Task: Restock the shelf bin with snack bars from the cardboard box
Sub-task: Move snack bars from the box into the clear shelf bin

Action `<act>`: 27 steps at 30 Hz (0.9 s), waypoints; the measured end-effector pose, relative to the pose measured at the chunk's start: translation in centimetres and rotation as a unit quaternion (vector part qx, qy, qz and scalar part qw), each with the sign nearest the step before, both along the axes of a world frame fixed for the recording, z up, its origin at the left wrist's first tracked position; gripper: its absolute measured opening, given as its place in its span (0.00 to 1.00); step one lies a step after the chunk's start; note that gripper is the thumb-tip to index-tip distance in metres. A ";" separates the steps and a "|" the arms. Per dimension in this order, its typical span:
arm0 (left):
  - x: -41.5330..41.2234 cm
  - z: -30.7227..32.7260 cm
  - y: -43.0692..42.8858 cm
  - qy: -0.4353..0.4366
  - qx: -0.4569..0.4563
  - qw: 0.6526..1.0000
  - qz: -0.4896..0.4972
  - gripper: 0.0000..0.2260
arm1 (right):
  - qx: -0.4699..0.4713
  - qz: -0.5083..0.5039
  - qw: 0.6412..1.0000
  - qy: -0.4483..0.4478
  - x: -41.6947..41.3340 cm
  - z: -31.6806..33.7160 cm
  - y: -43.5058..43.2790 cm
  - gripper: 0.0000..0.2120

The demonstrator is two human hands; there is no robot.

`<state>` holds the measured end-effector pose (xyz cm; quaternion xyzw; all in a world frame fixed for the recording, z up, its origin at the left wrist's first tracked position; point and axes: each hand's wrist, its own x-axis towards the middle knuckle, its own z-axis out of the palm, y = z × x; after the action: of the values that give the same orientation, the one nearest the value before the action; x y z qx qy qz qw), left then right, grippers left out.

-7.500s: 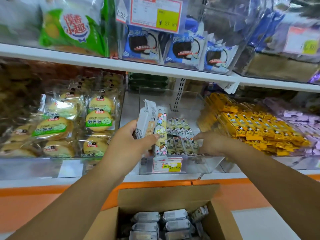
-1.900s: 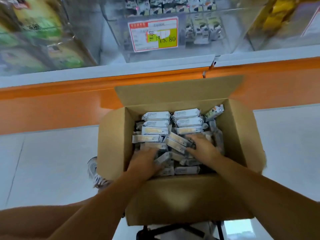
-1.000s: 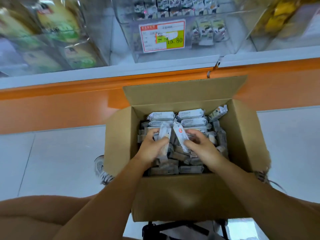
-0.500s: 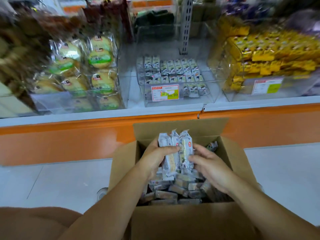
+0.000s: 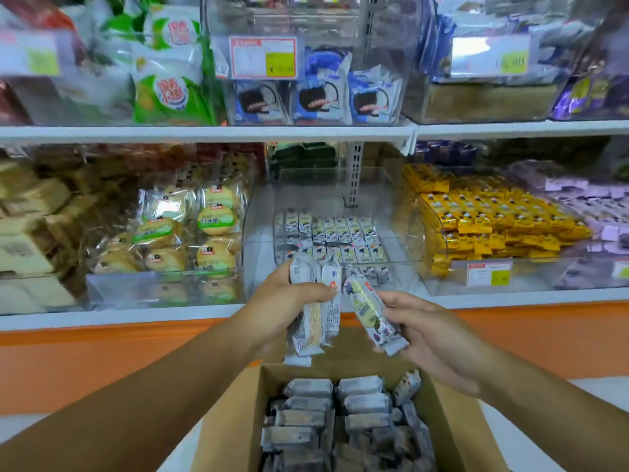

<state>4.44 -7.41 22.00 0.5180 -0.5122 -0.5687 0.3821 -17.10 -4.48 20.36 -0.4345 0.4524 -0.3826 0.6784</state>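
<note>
1. Holding a small bunch of snack bars (image 5: 316,311) upright, our left hand (image 5: 289,301) has its fingers and thumb curled round them, above the cardboard box (image 5: 231,420) and in front of the shelf bin (image 5: 326,192).
2. Our right hand (image 5: 432,332) pinches a single bar (image 5: 369,311), tilted, just beside the bunch. Neither load has reached the bin yet.
3. The bin has rows of the same bars (image 5: 340,233) lying across its front part, while the back of its floor is bare, so we judge it only partly filled.
4. The box below our hands holds many loose bars (image 5: 340,413), stacked close together. We judge that several more trips remain.
5. For this load, what is left is to carry it over the bin's front wall and lay the bars beside the rows.
6. Around the bin, yellow packets (image 5: 493,219) fill the bin to the right, round cakes (image 5: 214,219) in clear wrappers sit to the left, and cookie packs (image 5: 320,97) stand on the shelf above.
</note>
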 end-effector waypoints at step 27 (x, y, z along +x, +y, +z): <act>6.1 3.6 -8.3 -0.010 -0.123 0.984 0.130 0.12 | -0.156 -0.058 0.813 0.558 7.3 1.0 -25.3 0.14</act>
<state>10.52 -15.67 25.59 0.5350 -0.5100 -0.4416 0.5086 -9.79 -29.81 21.32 -0.6464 0.7118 -0.1786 0.2091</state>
